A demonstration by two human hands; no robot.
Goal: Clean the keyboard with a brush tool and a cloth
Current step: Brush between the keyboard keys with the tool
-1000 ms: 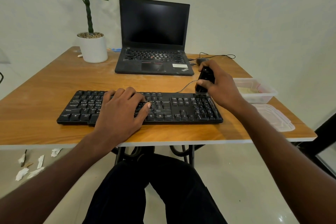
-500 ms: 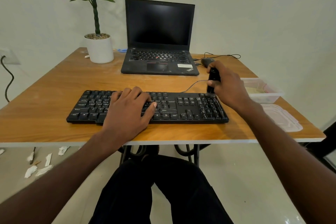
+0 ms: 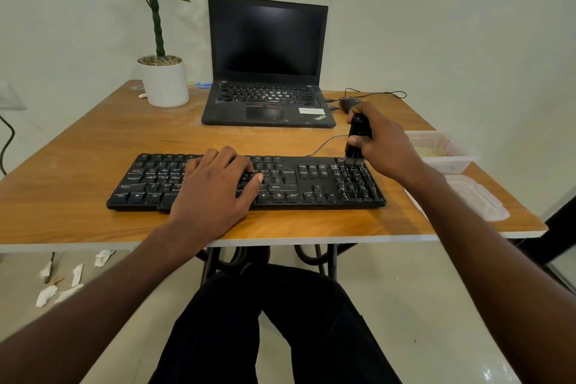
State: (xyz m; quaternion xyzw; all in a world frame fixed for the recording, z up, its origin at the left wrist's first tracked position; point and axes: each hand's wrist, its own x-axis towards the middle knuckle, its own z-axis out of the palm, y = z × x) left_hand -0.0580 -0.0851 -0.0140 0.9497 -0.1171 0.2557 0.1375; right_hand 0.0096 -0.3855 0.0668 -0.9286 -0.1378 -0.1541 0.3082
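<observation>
I have one keyboard [image 3: 246,181] lying flat near the front edge of the worktop [image 3: 78,165], roughly at 12 o'clock from where I sit. My left hand [image 3: 215,190] lies palm-down on the middle keys, fingers [image 3: 218,156] relaxed and spread, bracing the board. My right hand [image 3: 383,143] is at 2 o'clock, curled round the one brush [image 3: 357,139], which stands near upright with its bristles on the far right corner, above the number pad.

To do this pass well, I judge I should keep the left hand pressing so the board does not slide, tilt the brush slightly, and draw short strokes along the gaps between rows, flicking dust off the far edge, not into the keys.

Counted: one laptop [image 3: 268,72], one mouse [image 3: 349,103], one potted plant [image 3: 162,78], one tub [image 3: 442,150] and one lid [image 3: 477,196] at 3 o'clock. I see no cloth
</observation>
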